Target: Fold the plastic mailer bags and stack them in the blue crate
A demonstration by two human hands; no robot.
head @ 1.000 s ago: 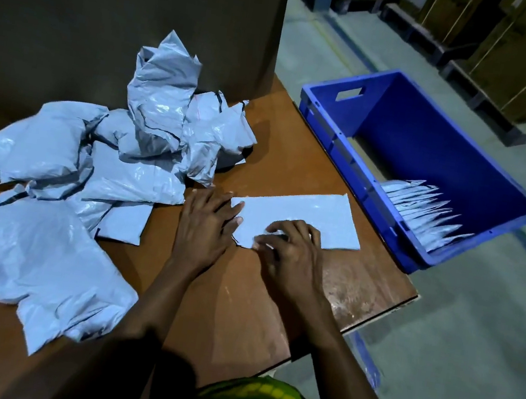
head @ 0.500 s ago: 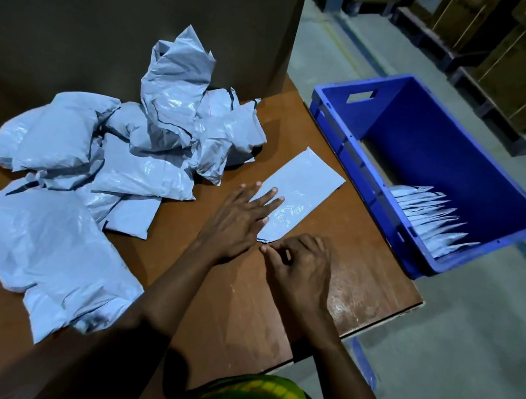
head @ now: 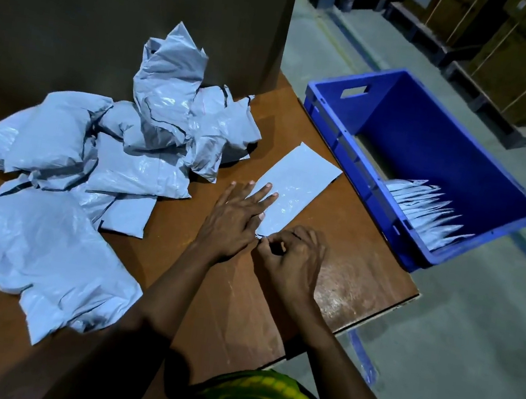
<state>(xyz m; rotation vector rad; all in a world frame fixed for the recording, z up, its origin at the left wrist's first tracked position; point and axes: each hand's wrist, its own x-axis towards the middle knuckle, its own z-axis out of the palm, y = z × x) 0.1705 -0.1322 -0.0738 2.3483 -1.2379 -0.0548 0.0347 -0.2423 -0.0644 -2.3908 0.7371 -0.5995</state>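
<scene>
Folding step in hand here. One mailer bag lies flat on the tabletop just beside the blue crate, narrowed to a long strip with its far end angled toward the crate's near wall. The left hand lies spread on it, fingers straight, pressing the strip's edge on the side away from the crate. The right hand is curled at the strip's end farthest from the crate, fingertips pinching what looks like the corner, though the hand hides the contact itself. Inside the crate, folded bags lean in a row against its near wall. Well away from the crate, the crumpled pile waits unfolded. Next move, as I judge it: lift that pinched end and carry it over toward the crate end, with the left hand pinning the slick plastic so it cannot slide, then crease it flat.
</scene>
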